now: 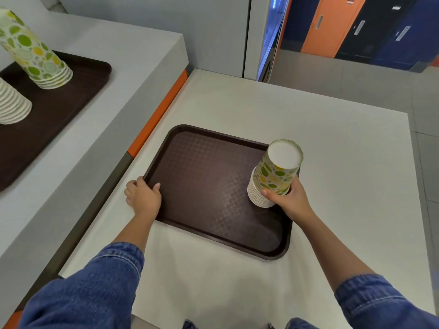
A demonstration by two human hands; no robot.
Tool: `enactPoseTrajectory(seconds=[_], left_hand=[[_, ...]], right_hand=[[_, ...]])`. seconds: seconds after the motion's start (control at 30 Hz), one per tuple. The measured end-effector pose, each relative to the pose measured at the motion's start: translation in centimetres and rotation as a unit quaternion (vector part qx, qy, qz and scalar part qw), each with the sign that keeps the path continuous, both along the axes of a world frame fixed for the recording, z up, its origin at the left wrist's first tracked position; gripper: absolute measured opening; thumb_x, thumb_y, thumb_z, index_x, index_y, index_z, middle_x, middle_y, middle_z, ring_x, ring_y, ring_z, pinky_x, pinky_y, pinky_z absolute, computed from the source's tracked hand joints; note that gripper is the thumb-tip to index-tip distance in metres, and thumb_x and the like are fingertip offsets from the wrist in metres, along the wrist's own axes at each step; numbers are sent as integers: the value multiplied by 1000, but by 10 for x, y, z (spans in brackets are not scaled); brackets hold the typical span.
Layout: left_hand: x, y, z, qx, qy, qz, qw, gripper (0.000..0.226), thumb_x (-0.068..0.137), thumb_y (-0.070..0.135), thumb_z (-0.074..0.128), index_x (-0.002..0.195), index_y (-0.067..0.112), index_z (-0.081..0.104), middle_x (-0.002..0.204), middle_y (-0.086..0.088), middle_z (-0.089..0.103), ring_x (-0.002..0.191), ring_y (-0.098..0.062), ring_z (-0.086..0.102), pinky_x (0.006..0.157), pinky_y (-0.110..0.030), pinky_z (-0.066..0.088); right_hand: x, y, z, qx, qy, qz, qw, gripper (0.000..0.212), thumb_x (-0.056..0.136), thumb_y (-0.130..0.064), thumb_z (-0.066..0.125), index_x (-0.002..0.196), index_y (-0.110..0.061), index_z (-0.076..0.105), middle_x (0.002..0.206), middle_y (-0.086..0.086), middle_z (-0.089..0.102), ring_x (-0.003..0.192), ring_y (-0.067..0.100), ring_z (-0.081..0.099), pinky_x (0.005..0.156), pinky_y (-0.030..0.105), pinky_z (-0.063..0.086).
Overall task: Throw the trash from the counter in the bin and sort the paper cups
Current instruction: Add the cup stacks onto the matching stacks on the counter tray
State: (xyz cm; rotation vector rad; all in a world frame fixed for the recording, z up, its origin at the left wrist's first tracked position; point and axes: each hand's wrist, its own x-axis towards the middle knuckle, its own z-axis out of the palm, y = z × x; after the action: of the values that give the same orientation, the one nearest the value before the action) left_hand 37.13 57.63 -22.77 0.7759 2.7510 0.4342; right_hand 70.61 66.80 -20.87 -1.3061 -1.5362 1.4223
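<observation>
Head view showed a stack of upside-down paper cups printed with green and yellow citrus rounds (275,176) at the right edge of a dark brown rectangular plastic tray (202,176). Whether the stack rested on the tray or was held just above it could not be told. The right hand (288,198) was wrapped around its lower part, with only the thumb showing in front and the fingers hidden behind. The left hand (142,198) gripped the tray's left rim near the far corner, thumb over the lip and fingers curled outside. The tray lay on a white counter (332,162) with bare top on its far, right and near sides. Its left rim sat close to the orange-and-dark strip (156,117) at the foot of a raised grey ledge (133,55). On that ledge a second brown tray (59,108), cut off by the frame's left edge, carried another patterned cup stack (33,53) with its top out of view. Beside it stood a plain white cup stack (11,103), mostly cropped.
</observation>
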Motion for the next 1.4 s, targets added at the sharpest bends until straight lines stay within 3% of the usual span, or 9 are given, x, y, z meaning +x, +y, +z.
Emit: enactPoseTrajectory(seconds=[0.13, 0.47, 0.63, 0.87, 1.07, 1.13, 1.27, 1.4], left_hand=[[-2, 0, 1, 14, -15, 10, 1000, 54, 92, 32, 57, 135, 4, 43, 137, -22, 38, 126, -37, 36, 104, -47, 33], [-4, 0, -2, 37, -32, 33, 998, 55, 89, 33, 61, 136, 8, 44, 138, -19, 38, 127, -35, 37, 104, -46, 36], [-5, 0, -4, 43, -32, 36, 998, 56, 89, 34, 62, 136, 9, 44, 138, -19, 38, 127, -35, 36, 104, -46, 36], [-6, -1, -5, 46, -39, 43, 997, 56, 88, 35, 62, 135, 10, 45, 138, -18, 37, 127, -35, 37, 104, -46, 37], [-2, -2, 3, 46, -44, 38, 997, 60, 87, 30, 65, 137, 10, 41, 144, -17, 32, 132, -34, 34, 106, -45, 36], [1, -2, 13, 75, -41, 24, 996, 59, 87, 27, 65, 138, 12, 41, 148, -15, 27, 135, -32, 31, 108, -45, 38], [-2, -2, 52, 194, 1, -37, 980, 43, 88, 24, 64, 129, 17, 52, 145, -8, 34, 132, -26, 39, 104, -39, 44], [-27, -11, 104, 314, 42, -53, 947, 31, 88, 21, 62, 118, 18, 58, 137, -6, 39, 128, -17, 40, 97, -15, 36]], right_hand=[[1, 1, 2, 4, 5, -3, 1000, 83, 58, -33, 89, 129, -17, 49, 115, -14, 64, 102, -2, 62, 76, 9, 49], [-1, 2, 2, 4, -8, 6, 1000, 86, 53, -39, 83, 128, -14, 48, 124, 3, 60, 110, 11, 59, 80, 16, 50], [0, 3, 1, 13, -12, 9, 1000, 78, 62, -22, 85, 129, -14, 46, 127, 7, 56, 115, 16, 57, 89, 27, 49], [-3, 3, 5, 10, -17, 13, 1000, 84, 55, -38, 82, 128, -16, 47, 126, 5, 56, 114, 13, 57, 84, 18, 47], [-14, 11, 10, 7, -19, 44, 999, 86, 54, -43, 82, 129, -19, 45, 127, 4, 55, 114, 13, 56, 91, 28, 48], [-23, 15, 15, 6, -14, 58, 998, 87, 54, -43, 82, 129, -19, 46, 125, 0, 57, 113, 10, 57, 89, 25, 48], [-48, 25, 31, 14, 8, 83, 996, 75, 56, -40, 85, 122, -29, 50, 114, -18, 63, 103, -6, 60, 76, 7, 48], [-83, 37, 46, 26, 14, 104, 994, 80, 60, -31, 83, 129, -17, 47, 121, -7, 61, 105, -5, 59, 76, 8, 48]])
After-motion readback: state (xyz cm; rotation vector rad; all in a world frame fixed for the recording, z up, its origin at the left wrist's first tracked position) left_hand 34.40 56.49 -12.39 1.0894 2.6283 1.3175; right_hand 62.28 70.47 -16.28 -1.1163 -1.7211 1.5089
